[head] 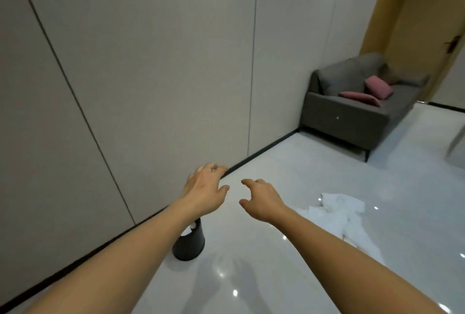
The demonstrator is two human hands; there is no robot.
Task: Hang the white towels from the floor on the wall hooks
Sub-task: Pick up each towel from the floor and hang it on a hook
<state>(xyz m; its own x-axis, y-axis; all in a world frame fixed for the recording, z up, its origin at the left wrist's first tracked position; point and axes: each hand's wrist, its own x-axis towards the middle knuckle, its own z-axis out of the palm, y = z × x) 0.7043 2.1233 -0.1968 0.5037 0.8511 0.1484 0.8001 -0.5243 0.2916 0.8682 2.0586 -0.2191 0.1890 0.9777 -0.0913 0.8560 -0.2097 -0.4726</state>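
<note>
Task status, as I judge it: white towels (pixel 344 215) crumpled on floor (pixel 302 250) lower right, unhung; left hand (pixel 206 187) and right hand (pixel 261 200) both loosely spread, holding nothing; no hooks visible.

Floor (pixel 289 276): towels (pixel 337 215), bin (pixel 190 244), sofa (pixel 352 112)

This looks like a living room or lounge in a home or flat. A grey upholstered sofa (pixel 352 109) stands in the corner against the panelled beige wall (pixel 151 74), with two pink cushions (pixel 370 91) on its seat. Beside the sofa a wooden door (pixel 427 24) with a handle stands open. The glossy white tiled floor (pixel 289 175) runs out in front of the sofa, and a small black waste bin (pixel 191 245) stands on it at the wall's foot, well apart from the sofa.
</note>
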